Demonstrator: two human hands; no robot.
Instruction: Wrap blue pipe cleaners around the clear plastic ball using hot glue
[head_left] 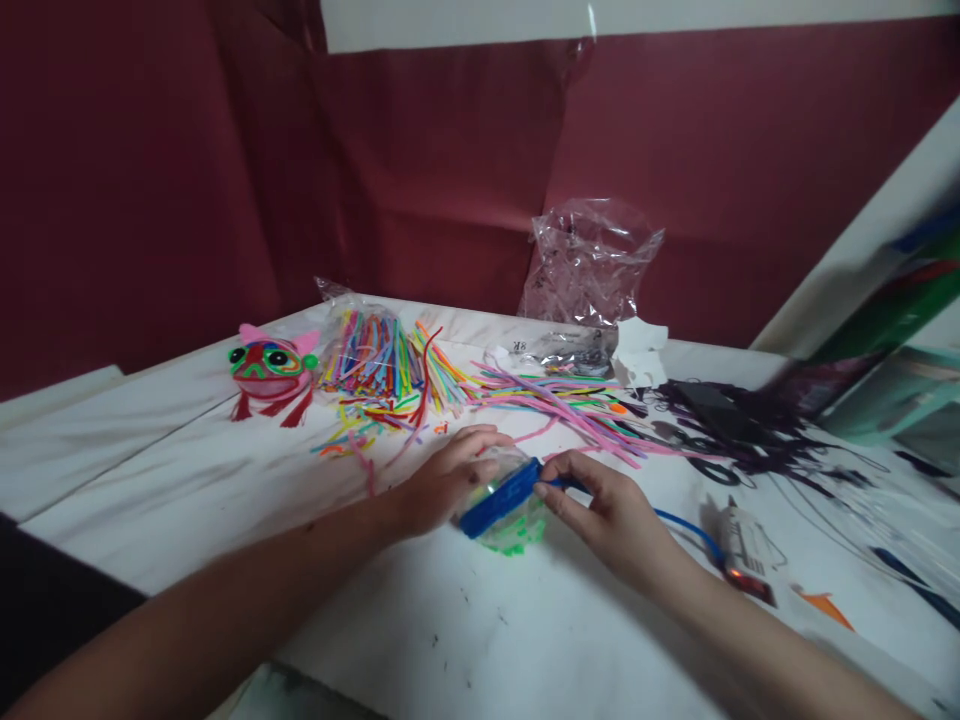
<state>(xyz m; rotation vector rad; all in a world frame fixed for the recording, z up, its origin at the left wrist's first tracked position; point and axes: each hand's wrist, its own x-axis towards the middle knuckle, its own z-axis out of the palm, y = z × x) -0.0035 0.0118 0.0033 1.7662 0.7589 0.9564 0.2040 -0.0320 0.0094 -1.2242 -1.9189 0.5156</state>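
Note:
A clear plastic piece [493, 478], rounded in shape, is in front of me, with a wide blue band of pipe cleaner [501, 500] across it and bright green bits [517, 537] showing below. My left hand [457, 475] grips its left side, the fingers laid over the back edge. At the band's upper right end, my right hand [592, 505] pinches a blue pipe cleaner [686, 525], whose free length trails out to the right past the wrist. The underside of the plastic piece is hidden.
Behind my hands lie bundles of coloured pipe cleaners [375, 355] and loose pink ones [570, 410]. A pink animal mask [270, 370] stands at left. To the right are a glue gun [744, 550] with an orange light, dark scissors [712, 470] and an orange scrap [825, 605].

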